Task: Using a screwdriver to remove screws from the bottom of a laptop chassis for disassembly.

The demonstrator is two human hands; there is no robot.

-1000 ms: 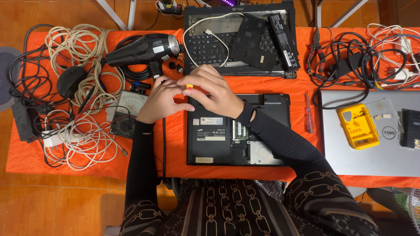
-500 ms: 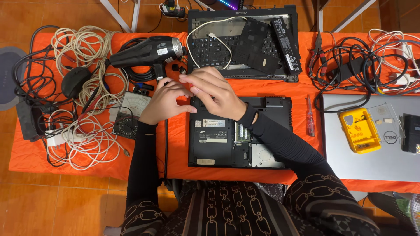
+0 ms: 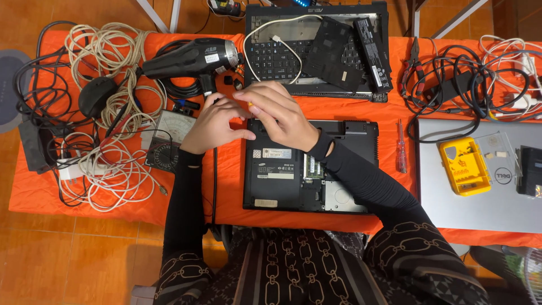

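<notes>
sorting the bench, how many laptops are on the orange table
3: an upturned black laptop under the hands, a stripped black laptop at the far edge, and a closed silver laptop at right. More may lie off frame.

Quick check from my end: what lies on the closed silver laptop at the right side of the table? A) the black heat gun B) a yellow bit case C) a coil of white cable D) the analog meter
B: the yellow bit case rests on the lid of the silver laptop, while the heat gun, white cable and analog meter all lie at the left.
</notes>
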